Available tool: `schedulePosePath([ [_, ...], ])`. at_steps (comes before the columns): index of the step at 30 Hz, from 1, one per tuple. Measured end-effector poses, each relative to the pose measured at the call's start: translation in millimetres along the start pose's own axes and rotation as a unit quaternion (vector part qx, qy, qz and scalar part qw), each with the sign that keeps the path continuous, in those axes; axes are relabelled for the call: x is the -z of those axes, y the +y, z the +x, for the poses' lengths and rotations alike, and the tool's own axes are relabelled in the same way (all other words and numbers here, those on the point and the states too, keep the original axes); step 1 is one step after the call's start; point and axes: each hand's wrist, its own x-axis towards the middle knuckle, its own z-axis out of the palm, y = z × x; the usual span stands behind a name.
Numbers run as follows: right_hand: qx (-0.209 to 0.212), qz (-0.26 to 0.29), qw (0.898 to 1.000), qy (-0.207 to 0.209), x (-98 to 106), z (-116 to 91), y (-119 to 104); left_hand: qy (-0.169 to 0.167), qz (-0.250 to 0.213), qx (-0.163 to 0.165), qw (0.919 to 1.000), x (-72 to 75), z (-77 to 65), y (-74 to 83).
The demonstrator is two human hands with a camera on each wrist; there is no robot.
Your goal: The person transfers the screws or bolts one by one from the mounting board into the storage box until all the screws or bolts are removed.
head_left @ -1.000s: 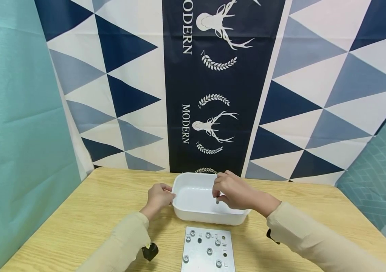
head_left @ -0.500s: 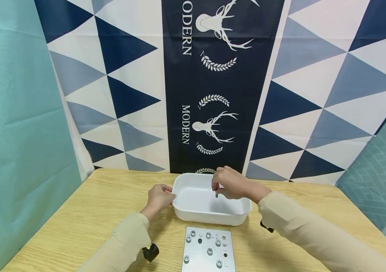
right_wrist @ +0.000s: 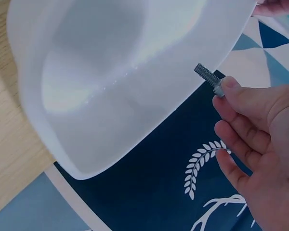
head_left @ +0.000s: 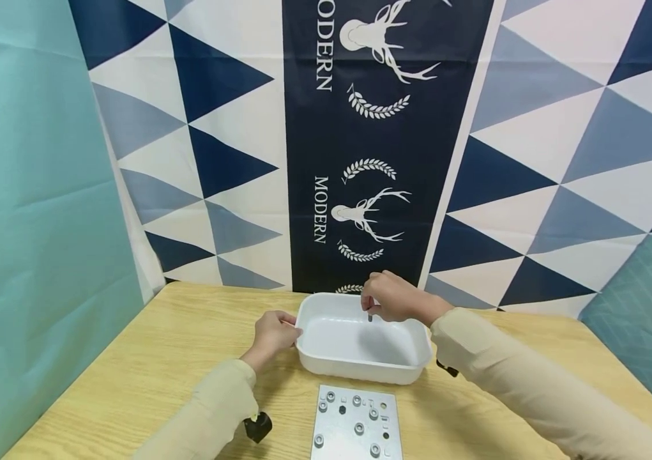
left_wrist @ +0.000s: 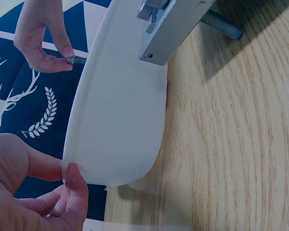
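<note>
Backdrop: a wall cloth (head_left: 245, 128) of blue, grey and white triangles with a dark deer-head panel stands beyond both my hands.
Table: pale wood (head_left: 199, 358) runs beneath my grips and out to either side.
Tray: the white tray (head_left: 360, 368) lies on the table, between my left grip at its end wall and my right grip near its far long rim.
Plate: a metal plate (head_left: 337, 434) with several screws (head_left: 359, 429) in it sits nearer to me than either grip, just beside the tray's near wall.
Right hand: my right hand (head_left: 391, 297) pinches a bolt, thumb and forefinger parted by only its thickness; the other fingers are bent loosely.
Left hand: my left hand (head_left: 274, 331) pinches the tray's wall, fingers apart by little more than the rim.
Bolt: the bolt (right_wrist: 209, 79) has its head end in my right fingertips, its thread pointing downward from them.
</note>
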Motion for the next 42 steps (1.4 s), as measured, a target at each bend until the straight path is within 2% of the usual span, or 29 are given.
schedulePosePath([
  [6, -0.017, -0.005, 1.0, -0.011, -2.9, 0.9, 3.4, -0.004, 0.0, -0.006, 1.0, -1.9, -1.2, 0.5],
  [14, -0.007, -0.032, 0.999, -0.009, 3.9, -1.3, 1.7, 0.006, -0.002, -0.005, 1.0, 0.6, 0.9, -0.8],
  [21, 0.037, -0.02, 0.999, 0.013, -3.1, -28.7, -11.7, -0.001, -0.001, -0.009, 1.0, 0.8, 0.4, -0.1],
  [30, 0.065, -0.051, 0.995, 0.057, -12.6, -65.8, -33.8, -0.003, -0.006, -0.012, 0.9999, -0.1, -0.5, 1.5],
  [34, 0.077, -0.044, 0.993, 0.081, -14.8, -76.0, -43.4, -0.004, -0.005, -0.014, 0.9999, -0.3, -0.8, 2.2],
  [42, 0.088, -0.014, 0.993, 0.083, -18.5, -89.4, -65.2, -0.002, -0.014, -0.009, 0.9999, -0.3, -2.2, 1.7],
])
